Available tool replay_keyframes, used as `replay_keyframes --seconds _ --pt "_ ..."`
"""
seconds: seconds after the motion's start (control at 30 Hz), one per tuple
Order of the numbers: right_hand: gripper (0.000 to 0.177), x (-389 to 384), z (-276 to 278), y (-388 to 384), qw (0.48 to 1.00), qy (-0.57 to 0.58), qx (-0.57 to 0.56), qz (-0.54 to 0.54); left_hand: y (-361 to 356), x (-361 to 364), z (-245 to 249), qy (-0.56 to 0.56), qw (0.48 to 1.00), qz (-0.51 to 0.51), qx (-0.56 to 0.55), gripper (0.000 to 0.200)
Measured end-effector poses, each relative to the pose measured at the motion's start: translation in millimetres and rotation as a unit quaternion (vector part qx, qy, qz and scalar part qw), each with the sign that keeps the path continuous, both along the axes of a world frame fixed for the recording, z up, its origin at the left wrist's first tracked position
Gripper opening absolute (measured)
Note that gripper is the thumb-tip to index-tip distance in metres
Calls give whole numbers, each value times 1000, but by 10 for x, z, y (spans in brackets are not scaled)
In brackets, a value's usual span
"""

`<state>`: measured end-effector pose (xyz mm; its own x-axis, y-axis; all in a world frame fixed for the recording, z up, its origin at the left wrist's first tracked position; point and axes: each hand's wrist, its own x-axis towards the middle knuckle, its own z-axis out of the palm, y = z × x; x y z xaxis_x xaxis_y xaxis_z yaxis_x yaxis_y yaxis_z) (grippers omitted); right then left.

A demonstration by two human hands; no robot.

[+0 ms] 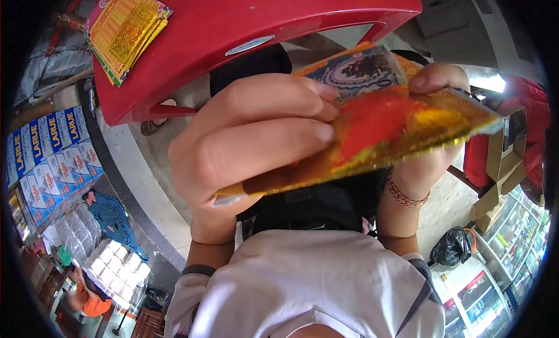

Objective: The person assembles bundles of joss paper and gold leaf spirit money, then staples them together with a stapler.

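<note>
Close to the camera is a packet of joss paper (378,125), glossy with gold foil and red patches. A blue banknote-like printed sheet (361,76) shows at its far side, and clear plastic appears to cover part of it. My left hand (250,134) is closed on the packet's left part, its fingers bent over the upper face. At the other end my right hand (439,87) grips it, thumb on top and the other fingers mostly hidden beneath. Beyond the hands, a stack of yellow joss paper (131,32) with gold squares lies on the red table (233,18).
Blue and white drink cartons (55,146) are piled at the left, near a tray of white items (116,265). A person in orange (93,303) is at lower left. Right of me stand an open cardboard box (503,157), a black plastic bag (451,248) and glass cases (477,297).
</note>
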<state>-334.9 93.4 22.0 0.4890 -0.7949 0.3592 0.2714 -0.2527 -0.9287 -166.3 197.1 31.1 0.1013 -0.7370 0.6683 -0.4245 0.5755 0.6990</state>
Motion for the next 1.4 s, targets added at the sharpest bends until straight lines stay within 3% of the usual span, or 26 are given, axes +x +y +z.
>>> replay_keyframes --seconds 0.03,0.07,0.1,0.3,0.37,0.8,0.93,1.1,1.13,1.17,1.23,1.4 --pt "40 -15 -22 -38 997 -53 -64 2 17 -25 24 7 1000 -3 11 27" --pt "46 -22 27 46 998 -58 6 -22 36 -14 -7 30 999 -2 15 20" --pt "46 -33 10 42 998 -58 7 -22 33 -1 -7 30 999 -2 16 20" --pt "49 -9 -216 -194 983 -126 -122 50 15 -109 80 -71 994 76 14 19" --pt "55 -107 -205 -170 986 -91 -134 45 29 -119 98 -89 994 68 9 20" --pt "54 -204 -331 -83 994 -107 -28 3 56 -124 248 -76 995 -17 55 29" --pt "54 -217 -368 -68 993 -112 9 -23 25 -123 247 -104 993 -23 55 28" --pt "54 -170 -332 -34 989 -121 56 -70 -41 -185 116 -55 998 26 15 27" --pt "52 -170 -250 -4 993 -46 11 -104 -55 -160 90 -41 999 23 22 27" --pt "44 -89 -207 -23 989 -129 5 -77 -66 -136 60 -27 999 21 29 26" --pt "35 -65 -47 28 983 -125 138 7 -66 -165 29 9 997 47 53 26" --pt "27 -41 -72 -24 977 -120 173 32 -32 -164 42 24 992 80 99 23"
